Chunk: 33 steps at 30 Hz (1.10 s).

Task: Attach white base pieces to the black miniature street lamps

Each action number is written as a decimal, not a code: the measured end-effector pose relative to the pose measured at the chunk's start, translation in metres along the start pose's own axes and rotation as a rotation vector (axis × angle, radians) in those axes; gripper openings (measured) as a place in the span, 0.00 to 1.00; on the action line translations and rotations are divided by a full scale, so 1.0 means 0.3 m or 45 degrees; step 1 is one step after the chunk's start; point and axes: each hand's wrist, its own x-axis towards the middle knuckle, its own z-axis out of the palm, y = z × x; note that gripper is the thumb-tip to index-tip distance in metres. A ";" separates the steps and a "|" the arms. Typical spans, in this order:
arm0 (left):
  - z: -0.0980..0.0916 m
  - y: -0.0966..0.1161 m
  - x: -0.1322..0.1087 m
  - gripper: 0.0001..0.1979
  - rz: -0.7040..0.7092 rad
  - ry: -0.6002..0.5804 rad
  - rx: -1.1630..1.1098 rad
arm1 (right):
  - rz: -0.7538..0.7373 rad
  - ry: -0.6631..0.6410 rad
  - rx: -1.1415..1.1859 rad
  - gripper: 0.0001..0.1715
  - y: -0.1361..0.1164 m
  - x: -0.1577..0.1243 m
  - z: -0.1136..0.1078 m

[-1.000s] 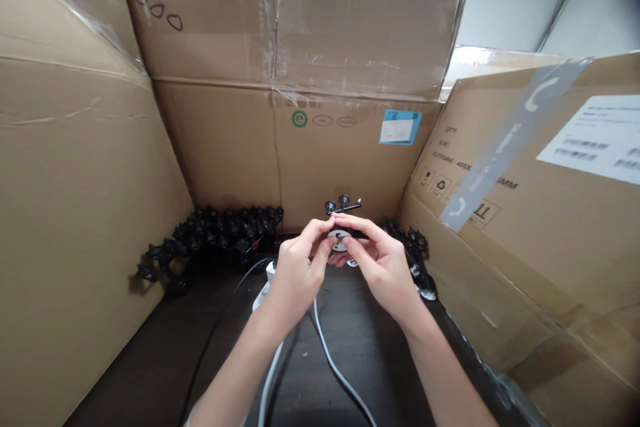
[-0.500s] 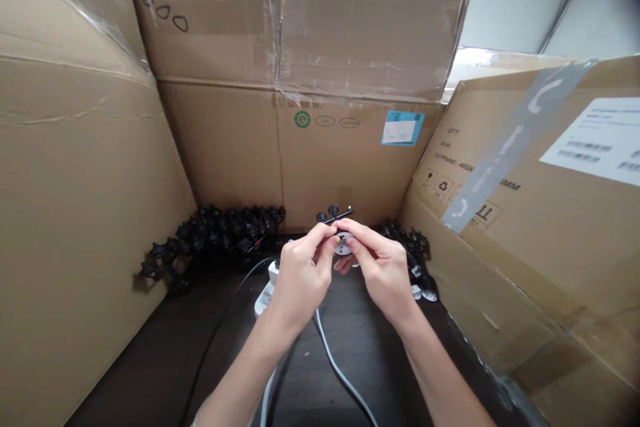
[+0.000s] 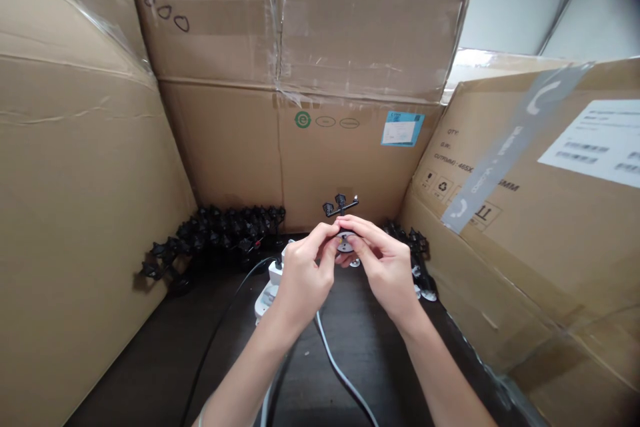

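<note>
Both hands meet in front of me, holding a small round white disc [image 3: 345,242] with a dark centre. Above it stands a black branched fitting [image 3: 341,205] with small lantern-shaped heads, seemingly joined to the disc, though my fingers hide the join. My left hand [image 3: 305,273] pinches the disc from one side, and my right hand [image 3: 383,260] pinches it from the other. Just below my hands, a white power strip [image 3: 270,295] lies on the dark table [image 3: 150,360], close to my left wrist.
A heap of similar black fittings [image 3: 215,235] lies at the back left, and a smaller heap [image 3: 413,250] with white discs lies at the right. A black cable [image 3: 215,320] and a white cable [image 3: 336,353] cross the table. Cardboard boxes [image 3: 350,153] wall three sides.
The black fitting and disc have risen slightly, and the fitting now stands higher above my fingers than half a second ago. My hands have shifted a little, still gripping the disc.
</note>
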 end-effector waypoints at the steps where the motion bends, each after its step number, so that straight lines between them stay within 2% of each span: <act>1: 0.002 0.000 0.000 0.07 0.007 0.001 0.010 | 0.006 0.018 -0.003 0.11 -0.002 0.000 0.001; 6: 0.002 0.003 0.006 0.16 -0.006 -0.080 -0.042 | 0.109 0.036 0.103 0.11 0.007 0.008 -0.001; 10: 0.000 0.001 0.009 0.22 -0.067 -0.217 -0.122 | 0.069 0.052 0.007 0.10 0.016 0.007 -0.005; 14: -0.012 -0.008 0.015 0.20 -0.003 -0.214 -0.051 | 0.026 -0.011 -0.320 0.10 0.006 0.004 -0.026; 17: -0.027 -0.006 0.019 0.20 0.088 -0.242 0.120 | -0.148 0.042 -0.668 0.10 -0.009 0.005 -0.039; 19: -0.033 -0.001 0.018 0.19 0.114 -0.289 0.188 | -0.287 0.059 -0.784 0.09 -0.015 0.005 -0.041; 22: -0.033 0.006 0.012 0.18 0.108 -0.339 0.222 | -0.411 0.017 -0.855 0.07 -0.015 0.005 -0.039; 31: -0.045 0.020 0.010 0.14 -0.046 -0.443 0.164 | -0.479 -0.191 -0.794 0.09 -0.009 0.019 -0.062; 33: -0.050 0.025 0.014 0.15 -0.058 -0.437 0.156 | -0.480 -0.196 -0.768 0.10 -0.013 0.022 -0.065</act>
